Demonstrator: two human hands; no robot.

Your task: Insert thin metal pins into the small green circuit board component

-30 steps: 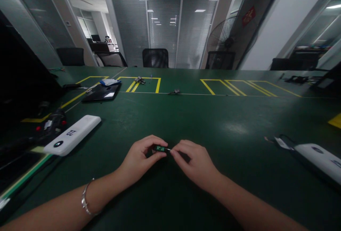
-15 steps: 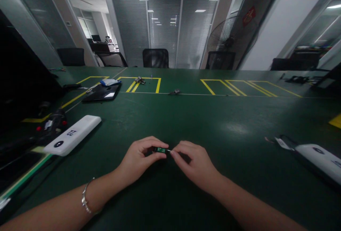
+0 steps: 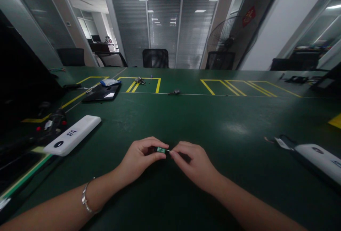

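Between the thumb and fingers of my left hand [image 3: 145, 154] is a small green circuit board [image 3: 161, 150] with a dark edge. A thin, light-tipped piece [image 3: 168, 150] reaches from the board's right end to the pinched fingertips of my right hand [image 3: 193, 161]. What that piece is stays too small to make out. Both hands are close together, low over the green table [image 3: 170, 121], and a silver bracelet [image 3: 85, 197] circles my left wrist.
To the left lies a white power bank [image 3: 73, 135] beside dark gear with red knobs [image 3: 54, 122]. Another white device [image 3: 319, 158] with a cable is at the right. Farther back are a black laptop [image 3: 99, 94], small metal parts [image 3: 140, 80] and a dark connector [image 3: 176, 92].
The green board is tilted slightly, so more of its face shows. Both hands stay almost in the same place and keep their grips.
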